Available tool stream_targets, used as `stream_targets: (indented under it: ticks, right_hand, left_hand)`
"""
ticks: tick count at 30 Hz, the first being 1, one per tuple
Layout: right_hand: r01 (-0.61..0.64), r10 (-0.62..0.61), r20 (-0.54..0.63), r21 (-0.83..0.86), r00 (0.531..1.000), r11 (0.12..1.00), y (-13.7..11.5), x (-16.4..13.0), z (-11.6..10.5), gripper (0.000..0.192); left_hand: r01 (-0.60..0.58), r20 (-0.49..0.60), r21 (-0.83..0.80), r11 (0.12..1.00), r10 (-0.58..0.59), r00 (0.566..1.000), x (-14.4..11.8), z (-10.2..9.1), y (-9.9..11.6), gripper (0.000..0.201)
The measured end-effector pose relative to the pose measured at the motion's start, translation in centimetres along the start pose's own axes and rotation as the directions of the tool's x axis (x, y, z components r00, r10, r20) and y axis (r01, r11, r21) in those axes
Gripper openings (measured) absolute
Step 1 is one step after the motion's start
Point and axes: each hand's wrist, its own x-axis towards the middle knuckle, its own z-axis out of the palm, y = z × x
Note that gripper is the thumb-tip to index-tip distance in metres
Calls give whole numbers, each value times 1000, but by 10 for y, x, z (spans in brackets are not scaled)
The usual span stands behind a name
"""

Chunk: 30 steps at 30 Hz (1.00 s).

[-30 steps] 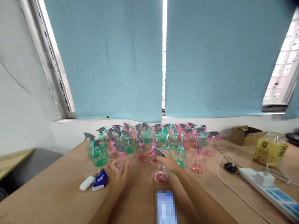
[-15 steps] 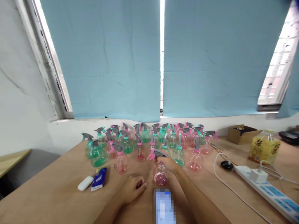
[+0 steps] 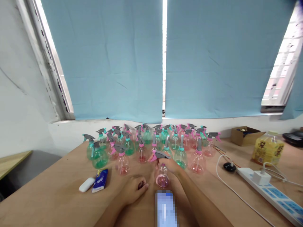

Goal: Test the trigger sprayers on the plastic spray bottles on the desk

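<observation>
Gripping one pink spray bottle [image 3: 162, 176], right hand [image 3: 170, 166]; left hand [image 3: 133, 189] empty.

Pink spray bottle [image 3: 162, 176]: small, round-bellied, clear pink plastic w/ grey trigger head and pink nozzle tip pointing to 9 o'clock. Stands upright on the wooden table, just in front (6 o'clock side) of the big cluster of similar bottles. Pink collar under the head, thin dip tube visible inside, a little pink liquid at the bottom. Right hand [image 3: 170, 165] wraps the neck and trigger head from the 3 o'clock side, fingers closed round it. Left hand [image 3: 133, 189] lies flat on the table at approx. 8 o'clock from the bottle, near but not touching it, holding nothing.
</observation>
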Motion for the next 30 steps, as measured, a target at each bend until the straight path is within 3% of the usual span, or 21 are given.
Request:
stream_targets:
  ticks: [9, 15, 23, 30]
  right_hand:
    - [-6, 11, -72, 67, 997, 998, 6, 2, 3, 16]
    - [23, -23, -29, -21, 999, 1000, 4, 1, 0, 30]
    - [22, -17, -74, 59, 997, 998, 9, 2, 1, 19]
    - [8, -9, -49, -24, 999, 1000, 2, -2, 3, 32]
  left_hand:
    - [19, 15, -20, 1000, -18, 1000, 0, -5, 6, 36]
    - [18, 24, -12, 1000, -18, 1000, 1, -2, 3, 36]
    - [24, 22, -16, 1000, -24, 999, 1, -2, 3, 35]
    - [28, 20, -9, 1000, -27, 999, 1, 0, 1, 37]
